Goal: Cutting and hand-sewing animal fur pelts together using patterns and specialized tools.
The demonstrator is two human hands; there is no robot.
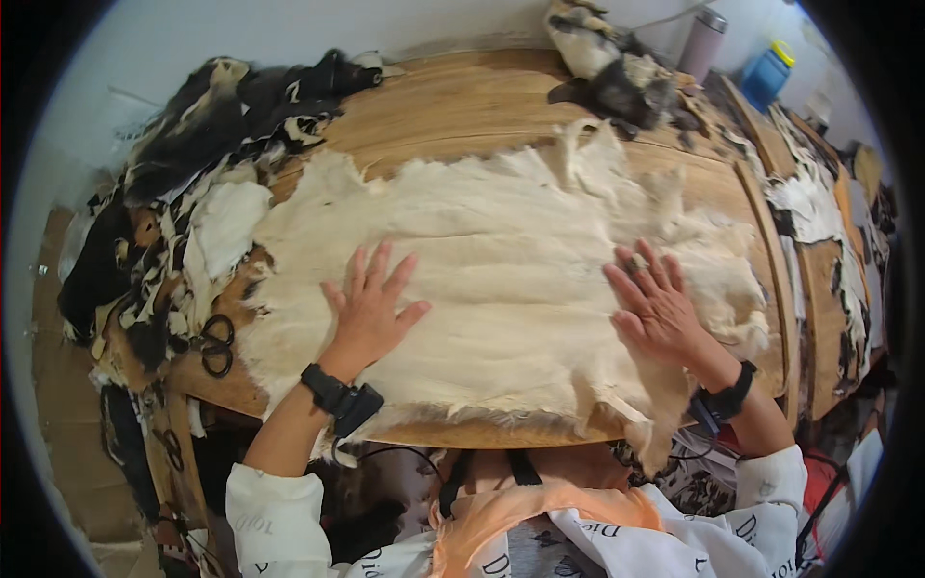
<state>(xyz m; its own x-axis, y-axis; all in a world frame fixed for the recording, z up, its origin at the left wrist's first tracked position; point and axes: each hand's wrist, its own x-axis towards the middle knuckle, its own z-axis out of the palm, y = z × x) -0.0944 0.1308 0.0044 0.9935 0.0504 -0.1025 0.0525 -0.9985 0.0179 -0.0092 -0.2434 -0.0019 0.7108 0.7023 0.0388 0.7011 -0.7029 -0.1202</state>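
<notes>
A large cream-coloured animal hide (482, 279) lies spread flesh side up across the wooden table, its ragged edges curling at the right and along the front. Fur shows in a thin fringe at its near edge. My left hand (371, 303) rests flat on the left part of the hide, fingers spread. On the right part, my right hand (655, 299) also presses flat, with its fingers stretched out and a ring on one of them. Neither hand grips anything. Black devices are strapped round both wrists.
Black-handled scissors (218, 345) lie left of the hide. Dark and white fur scraps (231, 116) heap along the left side; another fur bundle (617, 82) sits at the back. A pink bottle (701, 43) and a blue bottle with yellow lid (768, 75) stand back right. The wooden table (453, 96) ends close to my body.
</notes>
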